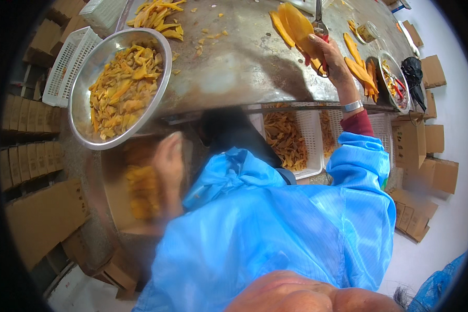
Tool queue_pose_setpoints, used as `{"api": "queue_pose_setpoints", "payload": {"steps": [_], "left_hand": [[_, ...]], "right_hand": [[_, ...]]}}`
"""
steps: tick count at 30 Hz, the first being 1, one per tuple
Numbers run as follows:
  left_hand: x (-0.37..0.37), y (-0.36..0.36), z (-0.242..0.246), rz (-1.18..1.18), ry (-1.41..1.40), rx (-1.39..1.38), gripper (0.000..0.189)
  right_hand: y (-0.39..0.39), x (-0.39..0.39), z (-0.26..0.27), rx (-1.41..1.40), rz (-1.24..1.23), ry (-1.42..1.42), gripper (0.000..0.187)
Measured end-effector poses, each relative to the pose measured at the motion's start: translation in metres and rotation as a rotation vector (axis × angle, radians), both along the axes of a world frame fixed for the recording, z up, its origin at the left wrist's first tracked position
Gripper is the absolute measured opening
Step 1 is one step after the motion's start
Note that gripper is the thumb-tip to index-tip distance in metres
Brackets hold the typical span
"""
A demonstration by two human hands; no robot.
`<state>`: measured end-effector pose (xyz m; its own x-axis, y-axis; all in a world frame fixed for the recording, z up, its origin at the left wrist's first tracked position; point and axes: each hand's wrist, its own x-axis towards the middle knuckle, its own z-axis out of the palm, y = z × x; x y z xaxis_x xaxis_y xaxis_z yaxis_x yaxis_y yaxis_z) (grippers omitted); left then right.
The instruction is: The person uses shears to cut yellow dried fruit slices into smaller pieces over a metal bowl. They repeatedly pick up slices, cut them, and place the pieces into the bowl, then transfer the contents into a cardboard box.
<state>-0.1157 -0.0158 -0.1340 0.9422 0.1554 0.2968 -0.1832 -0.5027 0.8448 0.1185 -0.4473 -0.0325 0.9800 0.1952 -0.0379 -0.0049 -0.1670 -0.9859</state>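
Note:
Above the metal table (234, 78), my right hand (331, 54) holds red-handled scissors (319, 25), blades pointing away, together with flat orange slices of what looks like dried mango (292, 23). My left hand (171, 160), blurred, is low at the left over an open cardboard box (117, 202) that holds more orange pieces (142, 191). Whether this hand holds anything is unclear. A steel bowl (164, 78) of small trimmed pieces (126, 89) stands at the table's left corner. Long slices (360, 74) lie right of my right hand, and a pile of strips (160, 15) lies at the far left.
White plastic crates (316, 144) with dried strips stand under the table edge. A second metal bowl (407, 93) with red-handled tools, a small tub (368, 32) and a black bag (413, 74) are at the right. Cardboard boxes (46, 218) line both sides; white baskets (68, 66) stand at left.

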Motion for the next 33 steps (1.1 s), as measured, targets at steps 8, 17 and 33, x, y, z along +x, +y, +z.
{"api": "queue_pose_setpoints", "payload": {"steps": [8,17,33], "left_hand": [[0.104,-0.106,0.065,-0.464,0.253,-1.045,0.044],[0.097,-0.078,0.054,-0.295,0.185,-1.593,0.032],[0.069,-0.067,0.088,-0.200,-0.184,-1.660,0.034]], "right_hand": [[0.103,-0.061,-0.006,0.492,0.241,0.379,0.045],[0.147,-0.099,-0.005,0.413,0.266,0.269,0.054],[0.178,-0.170,-0.032,-0.092,0.150,-0.217,0.051]]}}
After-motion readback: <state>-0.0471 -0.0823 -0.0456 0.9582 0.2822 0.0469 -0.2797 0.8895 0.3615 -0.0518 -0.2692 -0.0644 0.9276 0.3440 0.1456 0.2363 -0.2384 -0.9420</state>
